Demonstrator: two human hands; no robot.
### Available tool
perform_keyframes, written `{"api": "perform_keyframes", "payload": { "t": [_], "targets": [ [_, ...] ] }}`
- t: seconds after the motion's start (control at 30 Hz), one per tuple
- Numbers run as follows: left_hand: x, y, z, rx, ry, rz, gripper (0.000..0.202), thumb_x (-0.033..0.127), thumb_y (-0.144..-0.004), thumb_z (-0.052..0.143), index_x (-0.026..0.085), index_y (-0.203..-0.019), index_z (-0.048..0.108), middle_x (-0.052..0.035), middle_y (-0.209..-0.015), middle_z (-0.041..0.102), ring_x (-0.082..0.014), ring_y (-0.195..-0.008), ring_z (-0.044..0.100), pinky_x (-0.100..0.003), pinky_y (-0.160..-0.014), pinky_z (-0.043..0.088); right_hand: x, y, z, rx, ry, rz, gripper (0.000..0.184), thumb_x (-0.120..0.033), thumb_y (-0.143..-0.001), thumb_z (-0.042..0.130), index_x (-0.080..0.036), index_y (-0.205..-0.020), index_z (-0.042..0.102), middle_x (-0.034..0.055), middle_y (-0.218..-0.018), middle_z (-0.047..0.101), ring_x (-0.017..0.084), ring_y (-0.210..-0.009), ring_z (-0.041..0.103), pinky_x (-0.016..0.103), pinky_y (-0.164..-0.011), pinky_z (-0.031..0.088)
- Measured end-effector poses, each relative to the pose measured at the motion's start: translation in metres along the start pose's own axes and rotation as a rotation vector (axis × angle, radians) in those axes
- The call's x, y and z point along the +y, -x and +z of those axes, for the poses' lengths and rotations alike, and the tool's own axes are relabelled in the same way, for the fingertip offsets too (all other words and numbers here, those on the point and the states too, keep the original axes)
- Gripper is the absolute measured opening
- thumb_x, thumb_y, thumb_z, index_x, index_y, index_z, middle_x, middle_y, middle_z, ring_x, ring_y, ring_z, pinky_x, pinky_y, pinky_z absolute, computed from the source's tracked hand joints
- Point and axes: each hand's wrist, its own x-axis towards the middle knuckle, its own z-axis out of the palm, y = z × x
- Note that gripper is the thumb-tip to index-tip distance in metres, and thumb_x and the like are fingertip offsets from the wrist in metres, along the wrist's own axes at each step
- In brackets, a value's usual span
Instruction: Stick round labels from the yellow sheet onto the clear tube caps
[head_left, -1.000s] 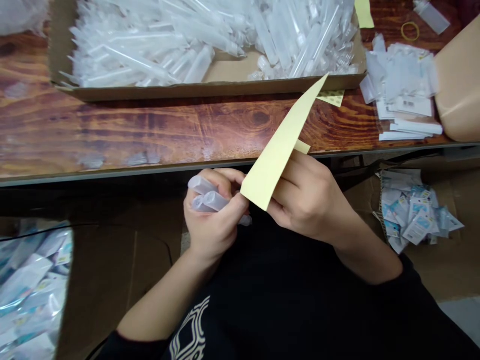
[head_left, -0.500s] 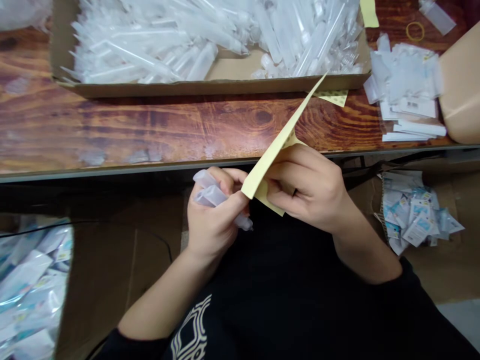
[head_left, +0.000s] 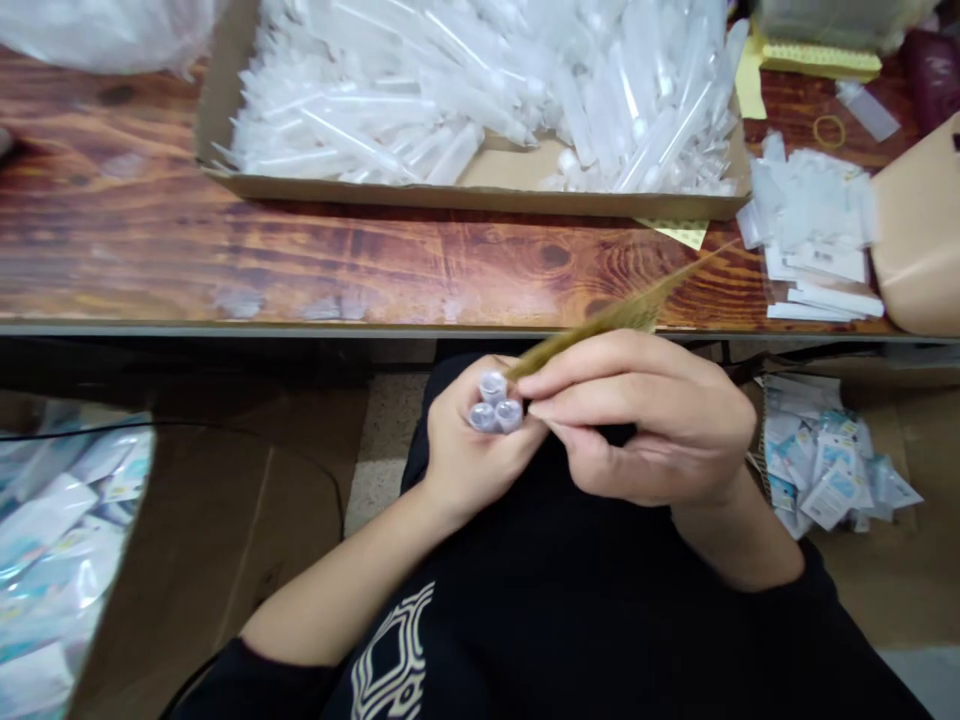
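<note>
Three translucent round plastic tubes [head_left: 493,388] in left hand [head_left: 469,455]: clamping fingers around | right hand [head_left: 652,425]: pinching fingertips together beside tubes, can't tell on what | thin yellow paper sheet [head_left: 636,309]: jutting behind

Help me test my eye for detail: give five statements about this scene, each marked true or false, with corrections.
1. The left hand holds three translucent tubes. True.
2. The right hand lies flat on the wooden table. False: it is off the table, close beside the tubes, with its fingers bent.
3. A yellow sheet shows beyond the right hand's fingers. True.
4. The cardboard tray holds only yellow paper. False: it holds a heap of translucent plastic pieces.
5. The person's sleeves are white. False: they are black.
</note>
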Motion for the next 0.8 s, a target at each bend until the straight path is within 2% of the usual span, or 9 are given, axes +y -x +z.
{"api": "perform_keyframes", "payload": {
  "t": [0.13, 0.27, 0.37, 0.53, 0.73, 0.8],
  "targets": [
    [-0.005, 0.004, -0.005, -0.069, -0.146, 0.247, 0.019, 0.014, -0.071, 0.075, 0.023, -0.073, 0.058, 0.0051, -0.068, 0.059, -0.0109, -0.058, 0.053, -0.025, -0.058, 0.046, 0.004, 0.000, 0.005, -0.100, 0.221, -0.137, 0.007, -0.015, -0.095, 0.069, -0.016, -0.100, 0.073, 0.0118, -0.107, 0.080, 0.019, -0.097, 0.076, 0.033, -0.082, 0.061],
    [-0.009, 0.004, -0.009, -0.066, -0.230, 0.354, 0.018, 0.011, -0.074, 0.071, 0.023, -0.077, 0.058, 0.0026, -0.073, 0.066, -0.0141, -0.064, 0.062, -0.027, -0.063, 0.052, 0.009, 0.004, 0.006, -0.177, 0.340, -0.215, 0.010, -0.016, -0.097, 0.066, -0.015, -0.105, 0.072, 0.0118, -0.108, 0.079, 0.020, -0.097, 0.075, 0.035, -0.081, 0.060],
    [-0.010, 0.004, -0.010, -0.069, -0.235, 0.349, 0.022, 0.011, -0.073, 0.071, 0.024, -0.070, 0.054, 0.0019, -0.071, 0.065, -0.0166, -0.068, 0.065, -0.028, -0.064, 0.053, 0.008, 0.005, 0.006, -0.216, 0.349, -0.221, 0.013, -0.013, -0.096, 0.067, -0.014, -0.108, 0.071, 0.0107, -0.109, 0.078, 0.019, -0.096, 0.075, 0.036, -0.082, 0.060],
    [-0.009, 0.004, -0.011, -0.058, -0.194, 0.256, 0.028, 0.016, -0.071, 0.074, 0.024, -0.062, 0.048, 0.0021, -0.065, 0.061, -0.0186, -0.069, 0.065, -0.030, -0.066, 0.054, 0.003, 0.003, 0.007, -0.235, 0.349, -0.216, 0.015, -0.013, -0.094, 0.068, -0.013, -0.109, 0.071, 0.0095, -0.110, 0.078, 0.020, -0.095, 0.075, 0.037, -0.082, 0.060],
    [-0.009, 0.004, -0.013, -0.075, -0.214, 0.293, 0.031, 0.017, -0.072, 0.073, 0.024, -0.064, 0.045, 0.0027, -0.066, 0.059, -0.0178, -0.070, 0.064, -0.029, -0.066, 0.053, -0.001, 0.001, 0.008, -0.258, 0.349, -0.225, 0.015, -0.011, -0.094, 0.068, -0.008, -0.109, 0.070, 0.0129, -0.109, 0.079, 0.021, -0.095, 0.074, 0.039, -0.083, 0.059],
    [-0.009, 0.004, -0.012, -0.080, -0.222, 0.300, 0.031, 0.017, -0.073, 0.073, 0.025, -0.065, 0.044, 0.0031, -0.065, 0.058, -0.0181, -0.071, 0.064, -0.030, -0.067, 0.054, -0.003, 0.000, 0.007, -0.274, 0.365, -0.213, 0.015, -0.012, -0.095, 0.066, -0.011, -0.109, 0.069, 0.0112, -0.111, 0.079, 0.021, -0.094, 0.075, 0.039, -0.085, 0.059]
  ]
}}
